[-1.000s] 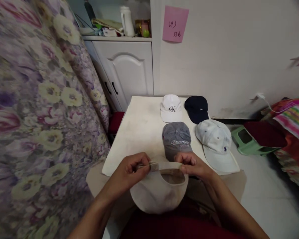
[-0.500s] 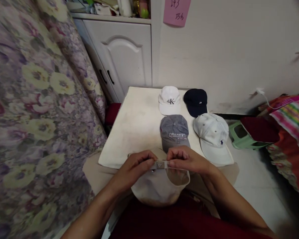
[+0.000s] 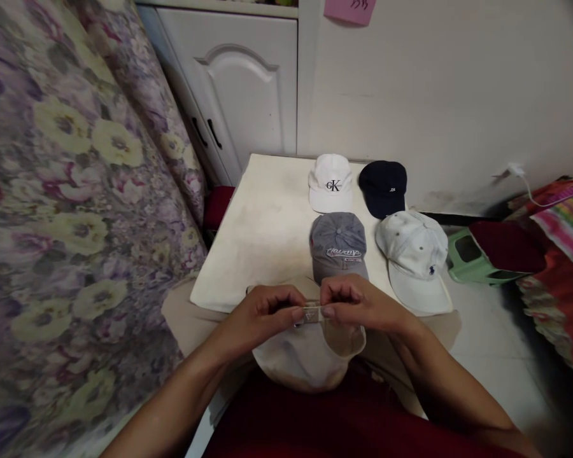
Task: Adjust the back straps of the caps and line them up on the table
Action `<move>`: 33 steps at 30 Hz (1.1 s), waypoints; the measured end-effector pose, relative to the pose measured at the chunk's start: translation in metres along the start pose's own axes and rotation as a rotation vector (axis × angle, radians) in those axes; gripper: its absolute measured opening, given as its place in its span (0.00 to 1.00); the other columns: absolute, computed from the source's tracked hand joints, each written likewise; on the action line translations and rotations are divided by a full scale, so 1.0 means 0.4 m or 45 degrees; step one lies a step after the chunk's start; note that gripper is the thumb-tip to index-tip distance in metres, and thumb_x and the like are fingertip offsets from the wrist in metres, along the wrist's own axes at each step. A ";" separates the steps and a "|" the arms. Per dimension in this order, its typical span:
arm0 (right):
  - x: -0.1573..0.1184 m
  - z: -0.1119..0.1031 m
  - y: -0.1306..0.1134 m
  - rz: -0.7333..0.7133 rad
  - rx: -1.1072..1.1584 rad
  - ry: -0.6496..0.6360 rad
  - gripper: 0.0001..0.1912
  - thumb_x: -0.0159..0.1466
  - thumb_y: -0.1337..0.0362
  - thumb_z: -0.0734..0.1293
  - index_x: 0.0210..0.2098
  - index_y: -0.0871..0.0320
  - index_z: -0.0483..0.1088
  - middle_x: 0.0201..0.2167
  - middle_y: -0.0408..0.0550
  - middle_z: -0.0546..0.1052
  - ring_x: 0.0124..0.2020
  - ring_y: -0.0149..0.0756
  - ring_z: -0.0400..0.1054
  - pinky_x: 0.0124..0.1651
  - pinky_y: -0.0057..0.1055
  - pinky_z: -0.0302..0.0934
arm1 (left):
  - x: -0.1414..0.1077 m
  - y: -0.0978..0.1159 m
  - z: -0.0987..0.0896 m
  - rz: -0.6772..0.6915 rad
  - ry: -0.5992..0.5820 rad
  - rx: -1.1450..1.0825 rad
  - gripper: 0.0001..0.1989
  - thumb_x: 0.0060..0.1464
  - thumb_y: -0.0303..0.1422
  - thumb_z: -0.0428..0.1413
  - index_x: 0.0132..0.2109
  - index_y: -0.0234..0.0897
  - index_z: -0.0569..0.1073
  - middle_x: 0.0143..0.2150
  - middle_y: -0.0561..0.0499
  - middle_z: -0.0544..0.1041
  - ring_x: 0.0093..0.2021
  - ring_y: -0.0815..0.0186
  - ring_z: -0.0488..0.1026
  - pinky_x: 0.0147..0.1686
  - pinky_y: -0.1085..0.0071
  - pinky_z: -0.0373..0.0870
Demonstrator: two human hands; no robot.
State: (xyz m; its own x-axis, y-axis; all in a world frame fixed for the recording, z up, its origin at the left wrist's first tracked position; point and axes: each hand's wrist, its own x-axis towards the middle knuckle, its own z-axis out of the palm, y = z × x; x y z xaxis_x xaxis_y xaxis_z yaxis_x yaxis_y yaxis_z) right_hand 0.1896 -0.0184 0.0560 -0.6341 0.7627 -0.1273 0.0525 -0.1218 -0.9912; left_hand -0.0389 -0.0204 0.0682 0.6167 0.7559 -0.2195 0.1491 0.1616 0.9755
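Note:
A beige baseball cap (image 3: 296,356) rests at my lap, its back opening facing right and toward me. My left hand (image 3: 267,312) pinches one end of its back strap (image 3: 311,314), thumb on top. From the other side, the thumb and fingers of my right hand (image 3: 360,306) grip the same strap. A small triangular mark shows on the strap between them. Just beyond my hands lies a grey cap (image 3: 339,238) with white lettering. The beige cap's far part is partly hidden by my hands.
On the cream-covered table (image 3: 262,222) also lie a white cap (image 3: 331,181), a navy cap (image 3: 384,187) and a pale cap (image 3: 413,248). A floral curtain (image 3: 86,222) hangs left. A green stool (image 3: 472,254) stands right; a white cabinet (image 3: 243,83) is behind.
The view has tipped down slightly, so the table and caps appear a little higher and farther right. Both hands keep their pinch on the strap, now slightly closer together.

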 end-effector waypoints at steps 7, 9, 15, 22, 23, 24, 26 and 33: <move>0.004 -0.007 0.005 -0.015 -0.010 -0.034 0.08 0.61 0.63 0.68 0.27 0.58 0.67 0.20 0.37 0.67 0.21 0.25 0.56 0.22 0.22 0.49 | 0.012 0.004 -0.004 0.030 -0.037 -0.015 0.10 0.56 0.38 0.59 0.34 0.35 0.77 0.32 0.51 0.74 0.33 0.66 0.67 0.33 0.70 0.60; 0.005 -0.007 0.007 -0.024 -0.007 -0.037 0.08 0.61 0.63 0.68 0.27 0.58 0.67 0.20 0.38 0.67 0.21 0.25 0.56 0.22 0.23 0.49 | 0.015 0.004 -0.005 0.050 -0.055 -0.049 0.09 0.55 0.38 0.60 0.33 0.36 0.78 0.33 0.51 0.74 0.33 0.66 0.67 0.34 0.70 0.60; -0.003 -0.002 0.007 -0.041 -0.170 0.066 0.09 0.62 0.62 0.68 0.28 0.58 0.68 0.22 0.39 0.69 0.23 0.27 0.57 0.25 0.25 0.49 | 0.017 0.000 -0.002 0.059 -0.063 -0.069 0.08 0.56 0.36 0.60 0.35 0.36 0.79 0.35 0.50 0.76 0.34 0.66 0.69 0.34 0.71 0.61; -0.016 -0.016 0.005 -0.019 -0.118 0.017 0.07 0.62 0.63 0.68 0.32 0.60 0.69 0.23 0.39 0.70 0.24 0.26 0.59 0.26 0.24 0.51 | 0.019 -0.006 -0.006 0.070 -0.083 -0.068 0.09 0.56 0.37 0.61 0.36 0.35 0.79 0.36 0.50 0.76 0.35 0.67 0.69 0.34 0.72 0.61; -0.015 -0.015 0.006 -0.016 -0.108 0.024 0.07 0.62 0.63 0.69 0.31 0.60 0.69 0.23 0.39 0.70 0.24 0.26 0.59 0.25 0.24 0.51 | 0.019 -0.007 -0.006 0.078 -0.090 -0.076 0.09 0.56 0.37 0.61 0.36 0.35 0.79 0.36 0.50 0.76 0.35 0.67 0.69 0.35 0.72 0.61; -0.014 -0.014 0.006 -0.019 -0.098 0.032 0.07 0.62 0.63 0.69 0.31 0.60 0.69 0.23 0.39 0.70 0.23 0.26 0.59 0.25 0.24 0.51 | 0.020 -0.007 -0.005 0.085 -0.095 -0.089 0.09 0.56 0.36 0.61 0.36 0.34 0.79 0.36 0.50 0.76 0.35 0.67 0.69 0.35 0.72 0.61; -0.010 -0.010 0.007 -0.025 -0.085 0.042 0.06 0.61 0.64 0.69 0.31 0.60 0.69 0.23 0.39 0.70 0.24 0.26 0.59 0.26 0.24 0.51 | 0.019 -0.008 -0.003 0.093 -0.102 -0.112 0.08 0.56 0.36 0.61 0.35 0.34 0.79 0.36 0.50 0.76 0.35 0.67 0.69 0.36 0.72 0.61; -0.003 -0.003 0.007 -0.036 -0.028 0.017 0.06 0.62 0.64 0.69 0.31 0.60 0.70 0.24 0.40 0.72 0.24 0.26 0.60 0.26 0.23 0.51 | 0.014 -0.009 -0.006 0.093 -0.103 -0.139 0.08 0.56 0.35 0.62 0.35 0.35 0.79 0.35 0.51 0.76 0.35 0.68 0.69 0.36 0.72 0.61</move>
State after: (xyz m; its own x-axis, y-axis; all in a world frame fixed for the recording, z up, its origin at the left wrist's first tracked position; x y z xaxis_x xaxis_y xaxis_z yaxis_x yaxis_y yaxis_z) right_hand 0.1913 -0.0188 0.0533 -0.6250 0.7743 -0.0995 0.0515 -0.0862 -0.9949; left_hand -0.0379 -0.0152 0.0636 0.6840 0.7152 -0.1437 0.0190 0.1795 0.9836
